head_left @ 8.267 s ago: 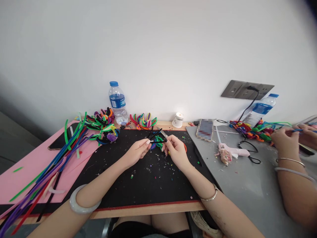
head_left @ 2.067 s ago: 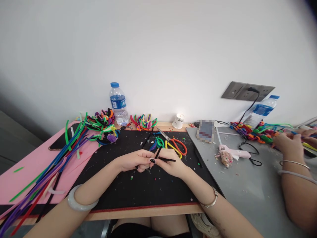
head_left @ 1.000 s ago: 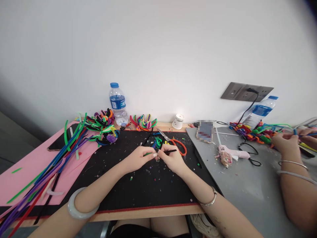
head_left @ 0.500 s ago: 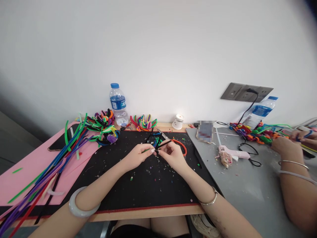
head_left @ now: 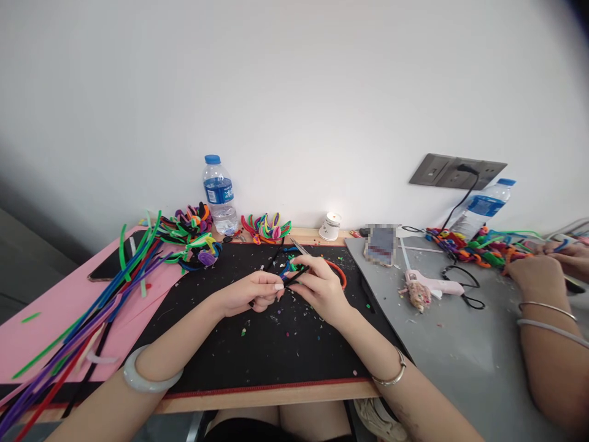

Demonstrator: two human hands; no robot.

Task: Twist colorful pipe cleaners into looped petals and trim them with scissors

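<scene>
Over the black mat (head_left: 276,362), my left hand (head_left: 254,292) pinches black pipe cleaners between thumb and fingers. My right hand (head_left: 322,288) grips the black pipe cleaners (head_left: 296,277) just to the right, its fingertips close to those of the left. Behind my hands lie scissors (head_left: 300,247) with an orange handle, partly hidden by my right hand. Blue and green pipe cleaner pieces (head_left: 287,266) are beside the blades. Small coloured scraps are scattered on the mat.
Long pipe cleaners (head_left: 99,313) and a phone (head_left: 117,258) lie on a pink sheet at left. Along the wall stand a bottle (head_left: 219,196), a colourful bundle (head_left: 267,228) and a paper cup (head_left: 330,226). At right are a glue gun (head_left: 432,283) and another person's hands (head_left: 538,276).
My left hand has moved slightly left and its fingers have curled in. My right hand has turned, its fingers now extended over the black pipe cleaners.
</scene>
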